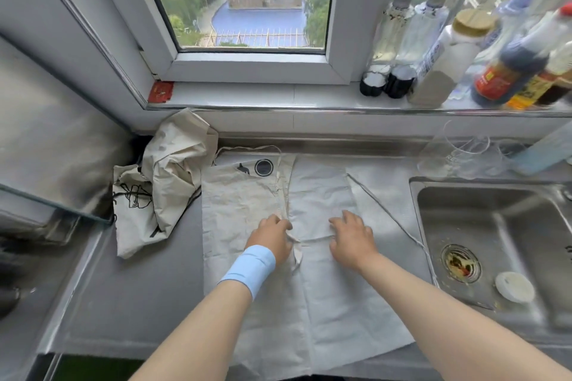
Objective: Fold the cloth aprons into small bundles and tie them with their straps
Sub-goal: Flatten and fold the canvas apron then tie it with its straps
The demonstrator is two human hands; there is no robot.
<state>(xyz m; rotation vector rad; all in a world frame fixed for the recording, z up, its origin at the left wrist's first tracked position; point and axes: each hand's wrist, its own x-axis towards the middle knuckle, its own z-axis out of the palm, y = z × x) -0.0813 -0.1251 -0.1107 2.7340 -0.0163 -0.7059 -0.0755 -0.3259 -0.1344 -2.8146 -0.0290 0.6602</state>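
Observation:
A pale beige apron (309, 303) lies spread flat on the grey counter, its near edge hanging over the front. One side flap is folded in over the left half, and a black round print shows near the top. My left hand (272, 237), with a blue wristband, rests on the flap's edge near the middle, fingers curled at a strap end. My right hand (351, 237) presses flat on the cloth beside it. A thin strap (396, 219) runs from the apron toward the sink. Several crumpled aprons (154, 192) are heaped at the left.
A steel sink (483, 204) with a white lid in it is at the right. Bottles and jars (445, 56) crowd the window sill. Clear glassware (458, 151) stands behind the sink. A glass-edged stove surface (46, 170) is at the left.

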